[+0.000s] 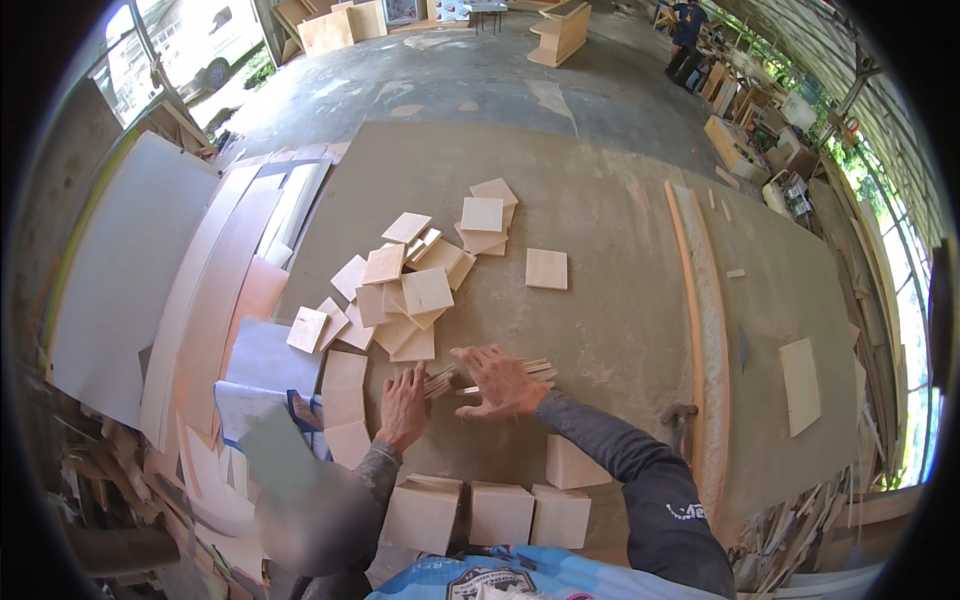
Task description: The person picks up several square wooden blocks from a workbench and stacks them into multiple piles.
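- At the far left, a large white panel [125, 280] leans beside long boards [205, 290].
- Next to these, an open notebook [265, 412] with a blue edge lies by the table's left side.
- A row of wooden squares [345, 388] runs along the left of the wide brown table [620, 300].
- Beyond the hands, a loose pile of pale square pieces [428, 291] spreads over the table, some overlapping and tilted.
- The left hand [403, 410] is back up, its fingers pointing away from the body, beside thin wood pieces [438, 383] that lie between the two hands; I cannot tell whether its fingers clamp them.
- Below, near the person's body, stacks of squares [500, 515] stand side by side.
- The right hand [500, 384] hovers or rests over more thin pieces, its fingers pointing left and its thumb well apart from them; contact is unclear.
- A single square [546, 269] lies apart, beyond the right hand.
- Farther right, a hammer [680, 420] lies against a long wooden rail [688, 270].
- Past the rail, a pale flat board [799, 386] lies on the brown surface.
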A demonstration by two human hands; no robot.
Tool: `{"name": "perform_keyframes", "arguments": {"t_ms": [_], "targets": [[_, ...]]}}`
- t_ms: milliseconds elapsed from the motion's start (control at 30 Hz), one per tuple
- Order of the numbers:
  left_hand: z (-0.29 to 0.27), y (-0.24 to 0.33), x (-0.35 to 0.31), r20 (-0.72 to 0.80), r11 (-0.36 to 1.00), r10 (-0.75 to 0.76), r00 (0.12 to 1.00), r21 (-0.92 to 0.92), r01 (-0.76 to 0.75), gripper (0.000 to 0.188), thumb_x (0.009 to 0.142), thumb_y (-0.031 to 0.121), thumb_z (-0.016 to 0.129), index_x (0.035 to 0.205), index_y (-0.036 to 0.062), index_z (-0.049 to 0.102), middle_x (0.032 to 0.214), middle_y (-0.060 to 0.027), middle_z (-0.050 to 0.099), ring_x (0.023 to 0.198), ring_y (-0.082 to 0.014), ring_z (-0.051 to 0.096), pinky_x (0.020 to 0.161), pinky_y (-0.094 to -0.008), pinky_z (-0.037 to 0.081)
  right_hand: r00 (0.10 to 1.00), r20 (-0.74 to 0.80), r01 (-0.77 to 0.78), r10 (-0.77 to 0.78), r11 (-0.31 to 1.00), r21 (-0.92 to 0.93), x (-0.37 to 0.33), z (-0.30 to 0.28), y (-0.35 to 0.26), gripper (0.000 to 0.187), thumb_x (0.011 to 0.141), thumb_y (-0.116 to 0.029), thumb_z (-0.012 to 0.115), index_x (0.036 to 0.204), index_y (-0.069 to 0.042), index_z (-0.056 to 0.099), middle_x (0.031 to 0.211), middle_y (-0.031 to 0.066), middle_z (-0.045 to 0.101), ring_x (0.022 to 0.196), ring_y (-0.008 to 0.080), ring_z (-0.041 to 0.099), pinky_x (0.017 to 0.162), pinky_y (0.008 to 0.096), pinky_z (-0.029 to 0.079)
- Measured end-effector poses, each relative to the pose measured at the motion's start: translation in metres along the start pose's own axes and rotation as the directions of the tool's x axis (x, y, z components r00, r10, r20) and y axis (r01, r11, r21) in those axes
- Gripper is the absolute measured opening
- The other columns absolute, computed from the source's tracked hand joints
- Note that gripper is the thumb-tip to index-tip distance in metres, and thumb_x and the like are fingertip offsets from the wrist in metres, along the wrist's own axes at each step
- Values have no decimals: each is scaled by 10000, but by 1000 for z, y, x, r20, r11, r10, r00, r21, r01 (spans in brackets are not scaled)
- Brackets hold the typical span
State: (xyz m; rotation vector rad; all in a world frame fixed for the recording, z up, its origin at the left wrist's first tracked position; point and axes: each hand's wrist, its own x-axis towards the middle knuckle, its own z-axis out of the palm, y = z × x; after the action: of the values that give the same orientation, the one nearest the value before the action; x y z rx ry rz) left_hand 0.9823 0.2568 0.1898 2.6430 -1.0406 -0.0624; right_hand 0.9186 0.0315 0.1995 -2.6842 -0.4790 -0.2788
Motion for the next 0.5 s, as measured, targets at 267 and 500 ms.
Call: {"name": "perform_keyframes", "arguments": {"t_ms": [267,500], "targets": [[21,-5,2,-20,994,85,996,-75,-86,583,767,134,709,1310,55,510,1092,-127,608,1066,-298,588,925,-432,433,982,119,-167,150,974,154,-8,1,19,691,828,-538,733,1246,-13,566,1227,215,602,1193,366,556,1026,478,416],[22,4,20,-59,987,155,986,-27,-156,669,791,122,674,1421,77,457,1137,-136,604,1079,-307,598,909,-444,443,986,145,86,-82,996,-19,-28,-41,32,1085,646,-409,874,1512,-76,312,1456,137,461,1310,317,469,1089,465,397]]}}
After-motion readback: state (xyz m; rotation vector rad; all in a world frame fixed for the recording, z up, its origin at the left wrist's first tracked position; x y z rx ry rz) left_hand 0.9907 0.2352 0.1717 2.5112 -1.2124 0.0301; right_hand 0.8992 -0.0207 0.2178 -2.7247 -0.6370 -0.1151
